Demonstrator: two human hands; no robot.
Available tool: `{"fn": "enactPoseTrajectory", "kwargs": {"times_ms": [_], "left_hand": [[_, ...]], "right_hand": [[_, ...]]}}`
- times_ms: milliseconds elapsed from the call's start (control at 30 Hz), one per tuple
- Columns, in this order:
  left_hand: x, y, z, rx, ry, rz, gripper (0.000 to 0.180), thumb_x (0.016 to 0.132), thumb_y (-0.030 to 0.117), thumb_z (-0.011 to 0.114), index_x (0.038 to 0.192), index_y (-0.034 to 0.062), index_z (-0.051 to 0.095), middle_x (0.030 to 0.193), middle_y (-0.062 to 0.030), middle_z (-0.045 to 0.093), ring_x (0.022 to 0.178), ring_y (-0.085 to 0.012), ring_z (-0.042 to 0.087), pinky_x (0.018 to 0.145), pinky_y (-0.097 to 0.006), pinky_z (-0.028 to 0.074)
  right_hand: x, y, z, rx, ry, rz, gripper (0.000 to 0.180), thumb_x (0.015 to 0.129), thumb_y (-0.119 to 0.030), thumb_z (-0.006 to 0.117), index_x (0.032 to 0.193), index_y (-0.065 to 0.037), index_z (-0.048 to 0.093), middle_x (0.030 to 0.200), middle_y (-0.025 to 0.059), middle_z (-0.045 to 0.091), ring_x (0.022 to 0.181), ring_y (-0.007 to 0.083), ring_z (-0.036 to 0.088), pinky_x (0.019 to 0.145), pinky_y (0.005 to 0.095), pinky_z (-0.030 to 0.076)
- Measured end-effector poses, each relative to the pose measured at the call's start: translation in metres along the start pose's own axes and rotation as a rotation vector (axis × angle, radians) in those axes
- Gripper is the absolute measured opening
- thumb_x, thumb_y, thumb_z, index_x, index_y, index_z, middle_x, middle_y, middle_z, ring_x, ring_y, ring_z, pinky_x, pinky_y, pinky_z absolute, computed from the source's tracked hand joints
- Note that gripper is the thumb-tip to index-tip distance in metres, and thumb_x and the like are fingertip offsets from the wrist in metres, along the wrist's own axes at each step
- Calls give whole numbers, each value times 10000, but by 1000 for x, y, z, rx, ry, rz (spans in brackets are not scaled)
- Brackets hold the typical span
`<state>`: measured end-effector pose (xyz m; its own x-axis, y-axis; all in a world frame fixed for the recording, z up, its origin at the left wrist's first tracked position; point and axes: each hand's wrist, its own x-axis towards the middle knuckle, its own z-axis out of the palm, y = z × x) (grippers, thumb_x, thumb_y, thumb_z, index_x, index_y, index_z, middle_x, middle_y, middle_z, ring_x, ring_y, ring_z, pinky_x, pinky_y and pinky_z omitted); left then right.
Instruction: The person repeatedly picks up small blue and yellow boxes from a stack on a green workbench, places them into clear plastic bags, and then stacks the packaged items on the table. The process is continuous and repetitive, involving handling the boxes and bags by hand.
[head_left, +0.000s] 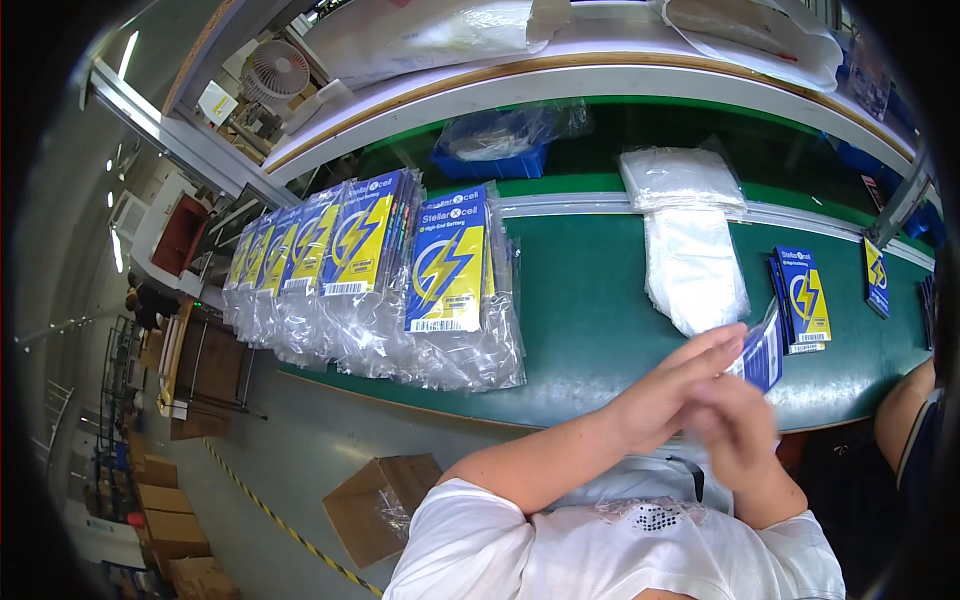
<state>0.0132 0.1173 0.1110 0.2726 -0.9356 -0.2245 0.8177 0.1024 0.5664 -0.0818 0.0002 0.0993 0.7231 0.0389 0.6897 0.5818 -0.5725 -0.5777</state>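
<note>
A flat blue battery box [765, 358] with white printing stands tilted at the fingertips of my left hand [680, 388], a clear plastic edge showing along its top. My left hand's fingers lie long and together against its near side; the thumb is hidden. Close below, my right hand [737, 425] is smeared by motion, its fingers bent toward the left palm. What it touches, if anything, I cannot make out. Just beyond the held box stand blue and yellow battery boxes [803, 295]. Clear plastic bags [690, 262] lie in a pile to the left of them.
Several bagged battery boxes [447, 265] stand in a row on the left of the green table [580, 300]. Another box [876, 278] lies at the right, near another person's arm [905, 410]. A blue bin [490, 150] sits under the shelf [560, 75]. A cardboard carton [375, 515] is on the floor.
</note>
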Motion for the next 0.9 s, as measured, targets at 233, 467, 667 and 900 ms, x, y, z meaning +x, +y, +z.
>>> {"fn": "enactPoseTrajectory", "kwargs": {"times_ms": [233,467,667,900], "left_hand": [[-54,36,-2,793,435,902,555,793,7,562,1332,-29,437,1360,-136,458,1242,-214,455,1053,-356,346],[-86,89,-47,1893,1016,1135,395,868,8,546,1263,-1,542,1330,-168,477,1250,-291,444,1044,-390,343],[-76,101,-71,2141,1163,1122,303,846,191,665,1106,35,656,1237,-146,550,1103,-318,512,942,-432,381],[-69,108,-66,2175,1280,992,382,795,258,722,1090,27,646,1227,-151,533,1192,-352,452,987,-468,348]], "right_hand": [[10,1,6,220,-9,15,527,742,-124,725,1203,55,542,887,151,630,708,250,611,628,332,494],[-10,19,3,206,-10,259,426,783,-49,664,1187,39,560,862,117,621,695,193,592,612,284,475],[-15,21,6,166,-2,283,335,812,-65,650,1129,26,587,812,110,597,702,208,594,609,300,480],[-17,25,1,135,54,266,285,815,-32,644,1089,31,599,814,111,599,706,211,602,608,300,483]]}}
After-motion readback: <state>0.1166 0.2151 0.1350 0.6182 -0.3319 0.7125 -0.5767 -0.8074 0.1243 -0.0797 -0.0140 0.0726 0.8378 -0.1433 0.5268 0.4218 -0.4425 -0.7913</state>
